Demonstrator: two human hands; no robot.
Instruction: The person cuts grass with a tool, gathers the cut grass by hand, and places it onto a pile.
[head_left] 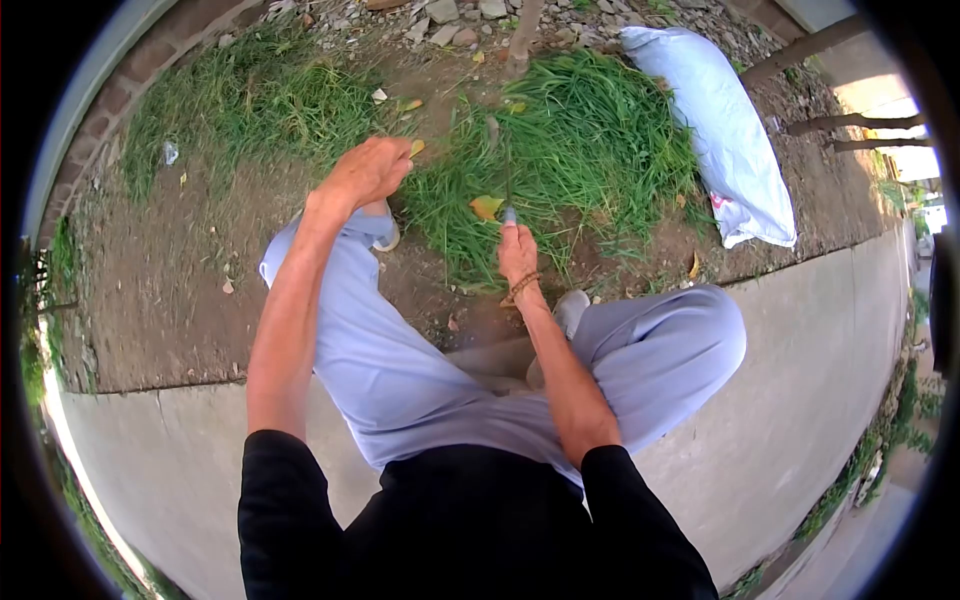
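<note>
I am crouched at the edge of the pavement (800, 420), facing a patch of bare soil with a dense clump of grass (570, 160) in front of my knees. My right hand (517, 255) is clenched around the handle of a slim tool (507, 185) (a knife or small sickle; the blade is too thin to identify), with its tip pushed into the near side of the clump. My left hand (368, 172) is closed on the left edge of the same grass, apparently gathering a tuft, though what the fingers enclose is hidden.

Judged step: cutting the grass, with much of the clump standing. The next move calls for a firm pull on the tuft and a cut well clear of the left fingers.

Surroundings: a pale sack (725, 130) lies far right, stones (450, 20) sit beyond the grass, and a thin stem (522, 40) rises at the far edge of the clump and may obstruct the blade there.
</note>
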